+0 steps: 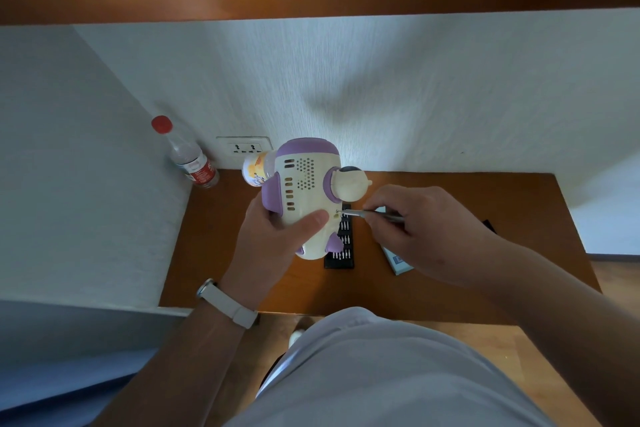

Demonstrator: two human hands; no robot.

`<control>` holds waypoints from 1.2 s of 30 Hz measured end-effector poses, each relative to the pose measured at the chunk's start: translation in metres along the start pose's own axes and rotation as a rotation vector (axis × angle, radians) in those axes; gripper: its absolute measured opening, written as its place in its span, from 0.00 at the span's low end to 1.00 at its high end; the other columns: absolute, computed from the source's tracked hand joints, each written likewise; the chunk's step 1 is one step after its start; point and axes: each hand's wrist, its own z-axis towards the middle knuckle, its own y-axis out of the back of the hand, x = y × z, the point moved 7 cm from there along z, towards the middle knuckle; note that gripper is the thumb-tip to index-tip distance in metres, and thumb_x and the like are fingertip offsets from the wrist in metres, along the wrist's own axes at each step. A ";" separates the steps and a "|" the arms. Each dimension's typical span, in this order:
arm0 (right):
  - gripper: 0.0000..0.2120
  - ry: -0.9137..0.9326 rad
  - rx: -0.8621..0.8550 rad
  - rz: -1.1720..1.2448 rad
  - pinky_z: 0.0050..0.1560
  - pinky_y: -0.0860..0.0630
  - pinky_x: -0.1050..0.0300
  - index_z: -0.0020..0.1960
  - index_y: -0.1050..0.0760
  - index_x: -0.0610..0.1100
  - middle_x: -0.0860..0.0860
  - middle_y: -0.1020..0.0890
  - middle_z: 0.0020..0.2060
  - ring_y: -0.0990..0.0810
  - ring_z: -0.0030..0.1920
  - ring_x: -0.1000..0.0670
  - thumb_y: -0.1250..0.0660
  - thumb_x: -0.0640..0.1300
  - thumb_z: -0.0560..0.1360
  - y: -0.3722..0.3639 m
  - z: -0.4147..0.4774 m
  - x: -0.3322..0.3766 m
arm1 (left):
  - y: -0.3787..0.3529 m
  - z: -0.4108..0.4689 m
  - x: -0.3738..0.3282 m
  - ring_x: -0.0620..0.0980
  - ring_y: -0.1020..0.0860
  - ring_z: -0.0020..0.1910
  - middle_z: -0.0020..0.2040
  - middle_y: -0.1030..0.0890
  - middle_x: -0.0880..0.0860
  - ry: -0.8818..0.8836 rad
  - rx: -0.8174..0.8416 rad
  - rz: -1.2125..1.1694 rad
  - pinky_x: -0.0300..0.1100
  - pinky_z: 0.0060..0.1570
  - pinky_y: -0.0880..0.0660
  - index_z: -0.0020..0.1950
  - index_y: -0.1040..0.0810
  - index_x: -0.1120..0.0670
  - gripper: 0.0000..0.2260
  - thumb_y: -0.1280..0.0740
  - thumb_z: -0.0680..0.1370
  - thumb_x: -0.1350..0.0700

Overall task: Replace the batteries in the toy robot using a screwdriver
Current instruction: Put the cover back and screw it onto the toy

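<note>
The toy robot [308,184], cream with purple parts, is held in the air above the wooden table [519,211], its back side with the slots and small holes turned up to the camera. The left hand [273,246] grips it from below and from the side; the fingers are curled round the body and the thumb [311,222] lies flat across the cream shell. Just beside the tip of this thumb is a small screw hole, and the tip of the screwdriver [353,212] is touching it. The right hand [419,229] pinches the thin metal shaft of the screwdriver between the thumb and the curled fingers, and the tool lies almost level. Directly under the gripped robot a black bit case [341,253] lies on the table with rows of small bits in it. Under the right hand a pale box [398,262] is partly hidden. On the left wrist is a watch with a white band [225,303]. Beyond the robot, against the wall, stands a container with a yellow label [256,170], then a wall socket [244,147], and further to the left a clear bottle with a red cap [187,156].
</note>
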 end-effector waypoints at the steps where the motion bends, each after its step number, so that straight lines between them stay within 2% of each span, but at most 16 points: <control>1: 0.06 -0.004 -0.014 0.008 0.32 0.36 0.70 0.55 0.24 0.52 0.61 0.26 0.33 0.24 0.33 0.57 0.36 0.51 0.80 0.000 0.000 -0.001 | 0.000 0.001 0.001 0.38 0.18 0.52 0.49 0.17 0.37 0.002 -0.001 -0.001 0.34 0.38 0.20 0.58 0.26 0.41 0.20 0.25 0.73 0.59; 6: 0.06 -0.022 -0.010 -0.007 0.32 0.37 0.69 0.53 0.29 0.53 0.60 0.26 0.33 0.25 0.32 0.56 0.33 0.46 0.78 -0.002 0.005 -0.004 | 0.000 0.002 0.007 0.46 0.18 0.54 0.56 0.18 0.48 0.017 0.000 -0.019 0.41 0.45 0.17 0.66 0.26 0.50 0.23 0.24 0.73 0.57; 8: 0.07 -0.020 0.001 -0.016 0.32 0.37 0.69 0.50 0.31 0.55 0.59 0.25 0.34 0.25 0.33 0.56 0.34 0.45 0.78 -0.002 0.006 -0.005 | 0.000 0.003 0.009 0.47 0.18 0.55 0.55 0.17 0.47 0.021 0.000 -0.025 0.42 0.45 0.17 0.65 0.26 0.50 0.23 0.24 0.73 0.57; 13: 0.05 -0.035 0.023 -0.033 0.32 0.35 0.68 0.47 0.31 0.55 0.59 0.25 0.34 0.23 0.35 0.56 0.35 0.48 0.79 -0.002 0.010 -0.005 | 0.000 0.006 0.010 0.41 0.18 0.53 0.51 0.16 0.40 0.027 0.012 -0.025 0.36 0.41 0.19 0.59 0.26 0.42 0.19 0.25 0.74 0.58; 18: 0.06 -0.029 0.036 -0.053 0.31 0.36 0.67 0.44 0.30 0.54 0.57 0.25 0.32 0.23 0.35 0.55 0.36 0.50 0.79 -0.002 0.015 -0.004 | 0.001 0.009 0.013 0.44 0.18 0.54 0.55 0.17 0.47 0.039 -0.009 -0.035 0.38 0.42 0.18 0.64 0.26 0.50 0.22 0.24 0.72 0.56; 22: 0.06 0.013 0.012 -0.046 0.33 0.35 0.68 0.49 0.22 0.50 0.58 0.24 0.33 0.24 0.34 0.55 0.37 0.49 0.80 -0.001 0.018 -0.002 | 0.001 0.011 0.014 0.43 0.18 0.53 0.55 0.17 0.47 0.045 -0.010 -0.034 0.36 0.40 0.19 0.63 0.26 0.49 0.20 0.25 0.74 0.59; 25: 0.04 0.010 -0.008 -0.022 0.34 0.34 0.68 0.53 0.25 0.50 0.58 0.26 0.34 0.25 0.34 0.55 0.34 0.47 0.79 -0.001 0.019 -0.003 | 0.000 0.013 0.013 0.44 0.18 0.53 0.54 0.17 0.46 0.048 -0.006 -0.034 0.37 0.40 0.19 0.62 0.26 0.48 0.20 0.25 0.73 0.56; 27: 0.04 -0.002 -0.005 -0.022 0.34 0.33 0.66 0.51 0.28 0.51 0.58 0.26 0.34 0.25 0.34 0.55 0.34 0.46 0.78 -0.001 0.020 -0.004 | -0.001 0.013 0.013 0.47 0.17 0.53 0.54 0.17 0.48 0.053 -0.007 -0.038 0.39 0.42 0.18 0.64 0.26 0.51 0.23 0.25 0.71 0.54; 30: 0.04 -0.011 0.017 -0.023 0.36 0.29 0.62 0.49 0.29 0.51 0.56 0.23 0.37 0.24 0.36 0.54 0.34 0.45 0.78 -0.001 0.021 -0.006 | -0.002 0.014 0.014 0.48 0.17 0.54 0.55 0.17 0.48 0.053 -0.009 -0.032 0.40 0.42 0.18 0.65 0.26 0.51 0.22 0.25 0.73 0.56; 36: 0.03 -0.033 0.038 -0.058 0.32 0.38 0.69 0.48 0.29 0.52 0.58 0.26 0.33 0.26 0.33 0.56 0.36 0.49 0.79 -0.002 0.022 -0.007 | -0.003 0.015 0.010 0.43 0.17 0.52 0.53 0.17 0.46 0.036 -0.006 -0.039 0.37 0.40 0.19 0.62 0.25 0.48 0.20 0.25 0.72 0.55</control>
